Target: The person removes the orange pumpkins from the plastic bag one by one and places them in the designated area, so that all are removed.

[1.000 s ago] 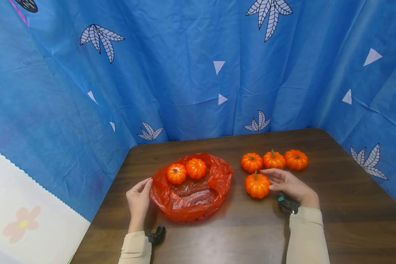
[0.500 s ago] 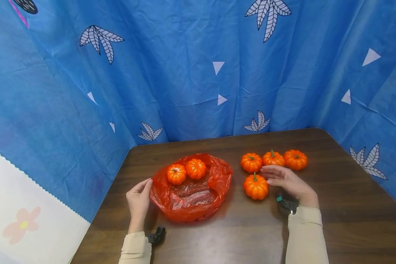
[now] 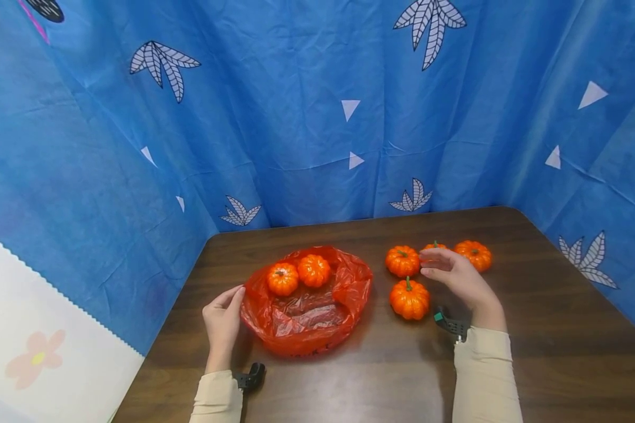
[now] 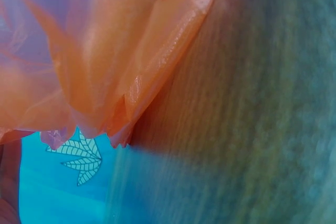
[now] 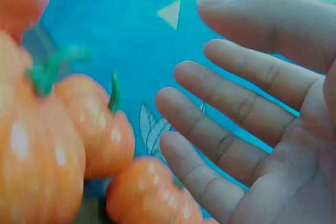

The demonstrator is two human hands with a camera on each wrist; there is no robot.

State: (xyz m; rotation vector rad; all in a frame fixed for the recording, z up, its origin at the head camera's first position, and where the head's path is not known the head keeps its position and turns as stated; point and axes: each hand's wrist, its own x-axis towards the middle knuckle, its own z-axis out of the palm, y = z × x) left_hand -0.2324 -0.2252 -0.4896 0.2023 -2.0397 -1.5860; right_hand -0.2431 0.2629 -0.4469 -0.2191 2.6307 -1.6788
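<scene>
At the left rim of a red plastic bag, my left hand pinches the film between thumb and fingers. The bag lies spread with its mouth up, and two small orange pumpkins sit inside. My right hand holds nothing; its fingers are nearly straight in the right wrist view. It hovers over the middle back pumpkin, partly hiding it. A nearer pumpkin with a green stem stands upright to the left of the hand, apart from it. The left wrist view shows mainly the bag's film.
Flanking the half-hidden pumpkin are a left pumpkin and a right pumpkin in the back row. A brown wooden table carries everything. Behind it hangs a blue curtain; white flowered cloth lies at the left.
My right hand has come away from the near pumpkin and moved up toward the back row. That pumpkin stays on the table. The left hand and bag have not moved.
</scene>
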